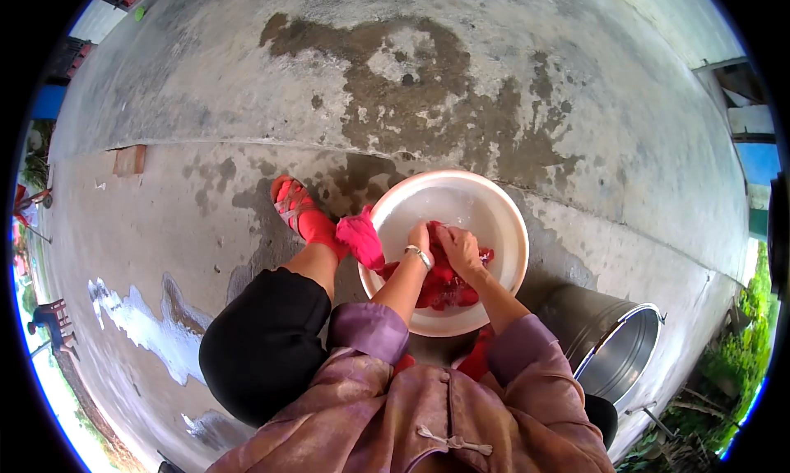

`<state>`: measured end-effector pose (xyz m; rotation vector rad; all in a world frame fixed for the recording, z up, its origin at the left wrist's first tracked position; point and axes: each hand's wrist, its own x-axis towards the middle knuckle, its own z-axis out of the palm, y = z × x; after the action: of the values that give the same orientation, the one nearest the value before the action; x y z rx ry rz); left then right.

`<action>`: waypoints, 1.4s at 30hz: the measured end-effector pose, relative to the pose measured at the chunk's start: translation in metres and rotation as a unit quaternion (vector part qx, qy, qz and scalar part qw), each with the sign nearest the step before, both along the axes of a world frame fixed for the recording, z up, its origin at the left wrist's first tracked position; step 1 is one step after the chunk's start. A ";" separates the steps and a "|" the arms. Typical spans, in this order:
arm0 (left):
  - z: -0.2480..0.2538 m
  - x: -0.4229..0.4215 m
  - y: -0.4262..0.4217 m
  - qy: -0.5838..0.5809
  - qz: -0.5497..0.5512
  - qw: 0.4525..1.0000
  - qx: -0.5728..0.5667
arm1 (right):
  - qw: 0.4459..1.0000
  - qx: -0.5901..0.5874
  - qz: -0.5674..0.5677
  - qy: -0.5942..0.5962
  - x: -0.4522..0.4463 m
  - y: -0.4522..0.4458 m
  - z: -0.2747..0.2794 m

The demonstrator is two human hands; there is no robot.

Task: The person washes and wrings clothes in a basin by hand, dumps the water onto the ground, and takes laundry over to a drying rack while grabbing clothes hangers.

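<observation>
Both my hands are inside a white basin (512,226) that holds some water. My left hand (420,239), with a bracelet at its wrist, is closed on a wet red cloth (440,280). Right beside it, my right hand (461,249) grips the same cloth, fingers bent around a bunched part. The rest of the cloth lies in the water below my hands. Over the basin's left rim hangs a bright pink cloth (360,238). What kind of garment either cloth is, I cannot tell.
A metal bucket (568,317) lies on its side to the right of the basin. My sandalled foot (294,203) is at the left. The concrete floor has wet patches (411,86) and a low step edge. A brick (129,160) sits by that edge.
</observation>
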<state>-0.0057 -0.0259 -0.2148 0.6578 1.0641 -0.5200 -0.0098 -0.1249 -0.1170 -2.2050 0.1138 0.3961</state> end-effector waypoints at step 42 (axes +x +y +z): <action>-0.012 0.004 0.011 -0.063 -0.114 0.991 -0.023 | 0.978 -0.182 0.018 0.099 0.022 -0.035 -0.017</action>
<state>-0.0021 -0.0149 -0.2273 0.7672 0.8596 -0.6898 0.0126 -0.1602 -0.1345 -2.5246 0.2731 0.6599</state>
